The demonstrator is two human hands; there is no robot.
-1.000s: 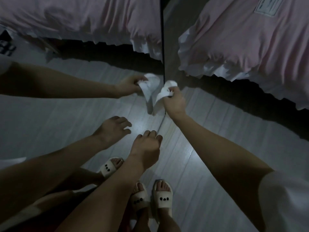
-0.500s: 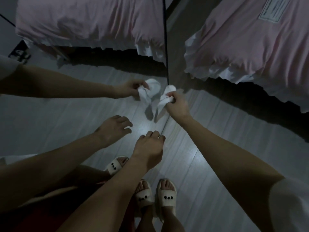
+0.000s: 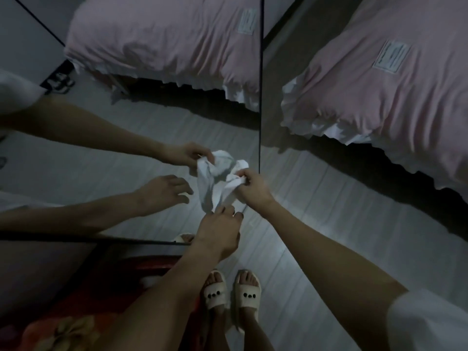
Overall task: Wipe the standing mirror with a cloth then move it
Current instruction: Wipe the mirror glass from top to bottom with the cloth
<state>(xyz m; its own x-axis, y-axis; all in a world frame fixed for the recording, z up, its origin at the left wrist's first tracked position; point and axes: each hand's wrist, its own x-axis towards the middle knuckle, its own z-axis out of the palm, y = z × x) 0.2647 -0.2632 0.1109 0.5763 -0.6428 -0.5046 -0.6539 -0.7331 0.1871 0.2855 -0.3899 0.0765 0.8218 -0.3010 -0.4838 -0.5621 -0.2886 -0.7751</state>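
mirror: tall standing mirror with thin dark frame (image 3: 260,79) fills the left half of the view; right edge runs vertically through the middle, bottom edge shows as a dark bar low on the left. Glass reflects bed, floor and both arms.
rug: red floral fabric (image 3: 63,325) lies at bottom left, below the mirror's bottom edge.
left hand: left hand (image 3: 220,231) reaches forward to the glass, fingertips at the lower hanging end of the cloth. Cannot tell whether it pinches the cloth or only touches it; fingers look loosely bent.
cloth: crumpled white cloth (image 3: 234,182) is held up against the mirror face, just left of the right frame edge; its reflection merges with it, so the exact outline is unclear.
right hand: right hand (image 3: 250,186) grasps the upper part of the cloth, thumb and fingers pinched around a bunch of it.
slippers: cream slide slippers with black dots (image 3: 231,292) sit on the person's feet, side by side, toes pointing towards the mirror.
floor: pale grey plank floor (image 3: 329,211), bright patch near the hands.
bed: pink bedding with white ruffled hem (image 3: 379,72) at upper right, beside the mirror, dark gap beneath it.
sleeve: white short sleeve (image 3: 430,323) on the right arm, bottom right corner.
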